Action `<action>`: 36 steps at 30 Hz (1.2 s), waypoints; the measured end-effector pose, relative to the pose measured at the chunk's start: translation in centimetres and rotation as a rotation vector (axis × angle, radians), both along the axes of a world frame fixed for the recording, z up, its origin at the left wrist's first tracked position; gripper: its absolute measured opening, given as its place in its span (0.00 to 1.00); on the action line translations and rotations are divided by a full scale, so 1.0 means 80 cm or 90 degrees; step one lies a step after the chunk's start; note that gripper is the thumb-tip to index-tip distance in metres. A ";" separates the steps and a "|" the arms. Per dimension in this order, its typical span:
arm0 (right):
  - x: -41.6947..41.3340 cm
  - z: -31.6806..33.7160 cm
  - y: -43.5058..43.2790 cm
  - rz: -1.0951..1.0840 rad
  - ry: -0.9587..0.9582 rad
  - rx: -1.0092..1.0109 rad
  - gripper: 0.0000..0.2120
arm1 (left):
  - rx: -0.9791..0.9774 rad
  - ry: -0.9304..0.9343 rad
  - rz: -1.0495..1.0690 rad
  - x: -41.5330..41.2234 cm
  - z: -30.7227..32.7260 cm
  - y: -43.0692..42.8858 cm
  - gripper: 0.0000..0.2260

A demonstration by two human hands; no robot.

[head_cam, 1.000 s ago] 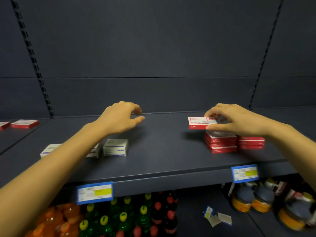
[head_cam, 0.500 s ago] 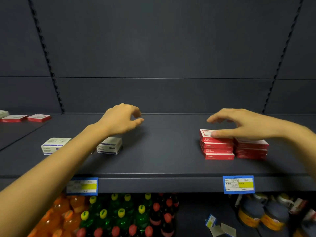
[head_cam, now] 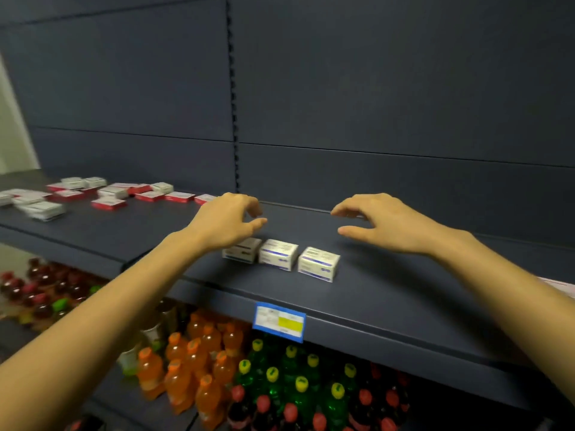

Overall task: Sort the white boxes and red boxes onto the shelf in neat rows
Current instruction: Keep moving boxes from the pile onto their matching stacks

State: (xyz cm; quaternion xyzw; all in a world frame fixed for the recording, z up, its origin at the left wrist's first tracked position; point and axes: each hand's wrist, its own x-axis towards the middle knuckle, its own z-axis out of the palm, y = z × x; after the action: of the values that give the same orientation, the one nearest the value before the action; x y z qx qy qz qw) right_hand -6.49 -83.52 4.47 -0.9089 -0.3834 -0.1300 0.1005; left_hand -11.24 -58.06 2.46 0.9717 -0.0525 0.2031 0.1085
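1. The left hand hangs over the shelf with its fingers loosely curled and the thumb pointing right. Nothing is held in it. Its palm covers the left end of a row of boxes, and I cannot tell whether it touches the box beneath.
2. The right hand hovers palm down to the right of the left hand and well apart from it. Its fingers are relaxed and slightly bent, the thumb held apart below them, and it holds nothing. It is clear of the shelf and of every box.
3. Three white boxes stand in a row just below and between the two hands, close side by side near the front of the shelf. The leftmost is partly hidden by the left hand.
4. Farther left, on the next section of the shelf, red boxes lie flat and unordered, mixed with loose white boxes.
5. A blue-edged price label hangs on the shelf's front lip below the row.
6. Under the shelf stand orange bottles and green bottles with yellow caps.
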 end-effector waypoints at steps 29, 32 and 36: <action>0.029 -0.031 0.502 0.060 0.051 -0.027 0.16 | 0.038 0.035 0.096 -0.046 -0.022 0.455 0.14; 0.045 -0.031 0.540 0.050 0.049 -0.039 0.16 | 0.020 0.041 0.097 -0.029 -0.020 0.490 0.13; 0.070 -0.037 0.589 0.038 0.031 -0.049 0.17 | 0.011 0.001 0.087 0.006 -0.019 0.533 0.12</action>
State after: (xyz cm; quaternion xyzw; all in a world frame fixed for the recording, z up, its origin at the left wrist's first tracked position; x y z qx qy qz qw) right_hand -0.87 -36.39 1.51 -0.9032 -0.4123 -0.0900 0.0786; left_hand -10.75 -15.43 0.94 0.9740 0.0124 0.2090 0.0860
